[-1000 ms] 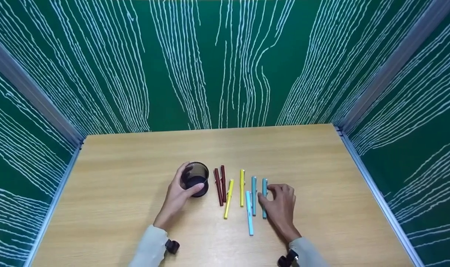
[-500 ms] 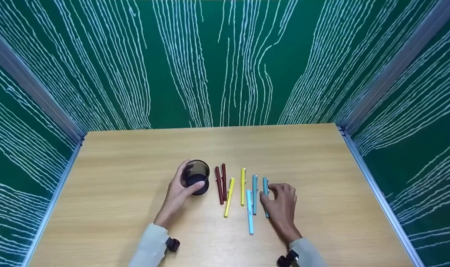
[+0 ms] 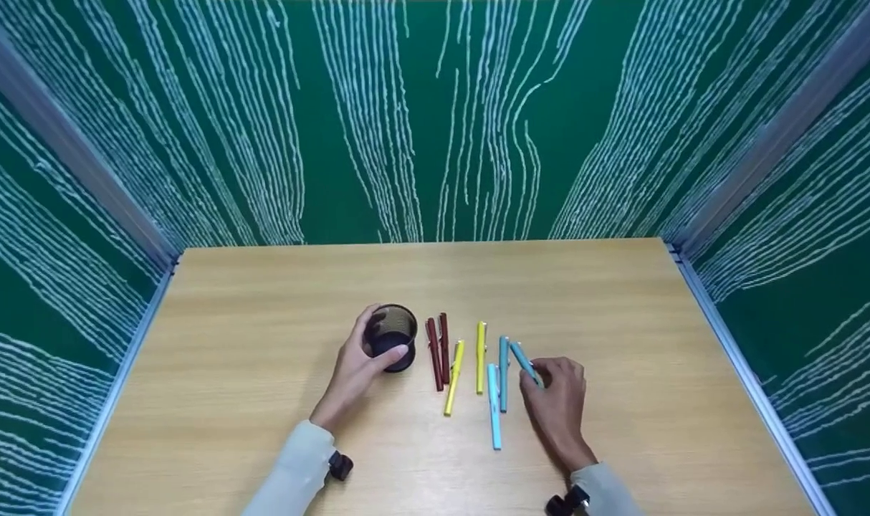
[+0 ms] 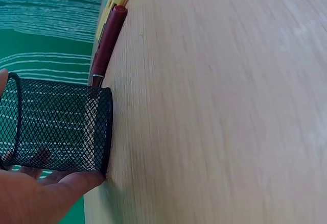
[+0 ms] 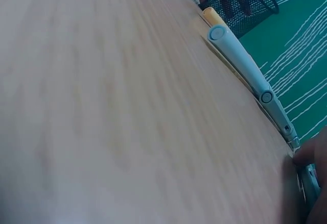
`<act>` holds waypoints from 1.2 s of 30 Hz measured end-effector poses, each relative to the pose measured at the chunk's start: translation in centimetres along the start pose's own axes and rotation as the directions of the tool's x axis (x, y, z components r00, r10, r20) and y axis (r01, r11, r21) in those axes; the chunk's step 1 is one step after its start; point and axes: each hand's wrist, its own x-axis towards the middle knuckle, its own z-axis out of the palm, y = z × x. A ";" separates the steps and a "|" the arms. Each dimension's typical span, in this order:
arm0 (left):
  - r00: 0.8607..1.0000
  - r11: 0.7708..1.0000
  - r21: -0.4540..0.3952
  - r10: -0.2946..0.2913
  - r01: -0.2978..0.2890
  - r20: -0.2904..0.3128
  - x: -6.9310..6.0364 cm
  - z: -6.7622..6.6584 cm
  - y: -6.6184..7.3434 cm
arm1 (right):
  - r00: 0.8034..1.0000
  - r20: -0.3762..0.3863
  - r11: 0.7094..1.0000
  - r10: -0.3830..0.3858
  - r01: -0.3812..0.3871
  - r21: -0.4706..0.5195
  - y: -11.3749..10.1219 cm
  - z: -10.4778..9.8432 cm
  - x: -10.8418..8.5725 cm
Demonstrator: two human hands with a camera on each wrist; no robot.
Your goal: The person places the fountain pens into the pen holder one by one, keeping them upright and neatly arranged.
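Note:
My left hand [image 3: 352, 369] holds a black mesh pen cup [image 3: 399, 320], fingers around its far side and thumb at the near rim. In the left wrist view, the cup [image 4: 56, 122] stands on the table with its base touching the wood. My right hand [image 3: 560, 398] pinches a teal pen [image 3: 524, 360], which slants with its lower end under the fingers. Left of it lie another teal pen [image 3: 504, 373] and a light blue pen [image 3: 494, 408]. Two yellow pens [image 3: 481, 358] and two dark red pens [image 3: 434, 355] lie between these and the cup.
The wooden table [image 3: 263, 308] has green walls [image 3: 349, 143] with white wavy lines at its back and sides. Metal rails [image 3: 750, 380] run along both side edges. A small black device [image 3: 340, 466] sits on each wrist.
The teal pen at the right hand has swung from nearly straight to slanted, its near end turning right into the fingers. The left hand stays on the cup; the head view shifts slightly.

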 end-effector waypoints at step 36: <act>0.999 1.000 -0.014 0.016 -0.016 0.029 0.3 -0.2 0.2 | 0.992 0.113 0.962 -0.048 0.016 0.273 -7.9 -4.4 5.8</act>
